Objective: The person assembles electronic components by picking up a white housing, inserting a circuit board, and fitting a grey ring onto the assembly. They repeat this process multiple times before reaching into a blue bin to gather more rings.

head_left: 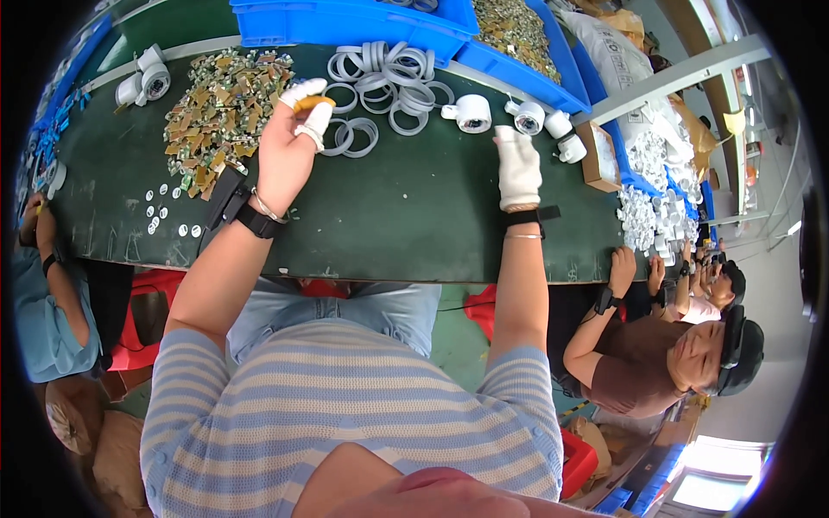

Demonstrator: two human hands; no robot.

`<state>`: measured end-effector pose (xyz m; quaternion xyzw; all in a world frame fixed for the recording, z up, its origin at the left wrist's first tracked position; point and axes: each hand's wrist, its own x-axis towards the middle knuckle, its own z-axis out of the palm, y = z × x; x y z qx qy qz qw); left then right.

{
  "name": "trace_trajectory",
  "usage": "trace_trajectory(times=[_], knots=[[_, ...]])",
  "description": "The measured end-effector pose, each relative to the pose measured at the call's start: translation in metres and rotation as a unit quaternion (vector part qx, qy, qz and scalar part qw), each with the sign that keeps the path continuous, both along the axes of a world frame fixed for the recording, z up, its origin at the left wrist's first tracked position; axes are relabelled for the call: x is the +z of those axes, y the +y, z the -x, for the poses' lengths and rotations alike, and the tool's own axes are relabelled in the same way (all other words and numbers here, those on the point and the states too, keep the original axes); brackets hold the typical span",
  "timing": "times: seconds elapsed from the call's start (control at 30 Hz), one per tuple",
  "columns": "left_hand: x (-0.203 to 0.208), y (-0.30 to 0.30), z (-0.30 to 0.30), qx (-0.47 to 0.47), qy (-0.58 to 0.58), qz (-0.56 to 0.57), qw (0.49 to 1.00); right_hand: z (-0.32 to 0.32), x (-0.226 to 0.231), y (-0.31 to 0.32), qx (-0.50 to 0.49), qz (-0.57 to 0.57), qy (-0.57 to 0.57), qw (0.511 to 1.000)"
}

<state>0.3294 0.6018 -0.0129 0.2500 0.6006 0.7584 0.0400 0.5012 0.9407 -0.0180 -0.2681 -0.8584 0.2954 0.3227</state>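
Observation:
My left hand (292,134) is raised at the right edge of a heap of small tan and green circuit boards (226,116). White covers wrap some of its fingertips, with an orange finger cot on another; the fingers are bent but apart, and I see nothing held. Several grey rings (378,82) lie just beyond it and to its right. My right hand (519,171), in a white glove, is over the green table, just short of a white round housing (526,117). Its fingers bend away under the glove, so their grip is hidden. Another white housing (471,113) stands to its left.
Blue bins (345,24) line the far edge. A cardboard box (598,155) and piles of white parts (643,216) are at the right. Several white discs (164,211) lie near left; more housings (145,79) sit far left. Co-workers (639,358) sit on both sides.

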Motion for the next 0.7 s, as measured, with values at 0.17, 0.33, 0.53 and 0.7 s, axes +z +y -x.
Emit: trace_trajectory(times=[0.17,0.33,0.53,0.7], knots=[[-0.002,0.001,-0.006,-0.056,-0.042,0.001,0.998,0.008,0.003,0.011,-0.002,0.573,0.289,0.767],[0.002,-0.001,-0.011,-0.091,-0.063,0.039,0.993,0.007,0.006,0.008,0.012,0.616,0.32,0.72],[-0.007,0.001,-0.008,-0.121,-0.051,0.067,0.989,0.013,0.023,-0.028,-0.014,-0.169,-0.131,0.977],[0.004,-0.005,-0.01,-0.138,-0.083,0.131,0.978,0.014,0.012,-0.034,0.028,-0.305,-0.145,0.941]])
